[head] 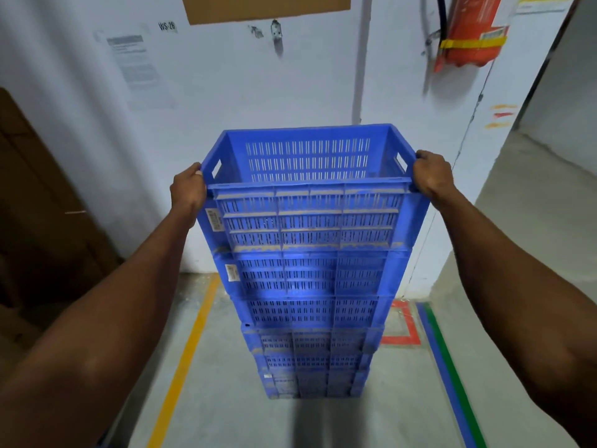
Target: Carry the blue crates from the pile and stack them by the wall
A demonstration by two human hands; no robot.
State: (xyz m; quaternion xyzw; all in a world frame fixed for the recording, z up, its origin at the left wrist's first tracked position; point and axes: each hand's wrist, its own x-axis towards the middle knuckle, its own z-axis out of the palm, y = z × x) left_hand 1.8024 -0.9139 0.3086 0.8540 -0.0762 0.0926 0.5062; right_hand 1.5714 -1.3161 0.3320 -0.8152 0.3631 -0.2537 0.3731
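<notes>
1. The top crate point(310, 195) is held at its two short ends, its long axis running between the hands, atop the stack point(310, 318) by the wall point(226, 92).
2. The left hand point(189, 192) and right hand point(431, 174) are curled over the rim, equally near.
3. Rigid slotted blue plastic, ribbed and dusty, is seen; seating cannot be confirmed.

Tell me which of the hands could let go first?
Neither clearly: left hand and right hand grip opposite ends of the top crate evenly. The crate looks seated on the stack.
</notes>
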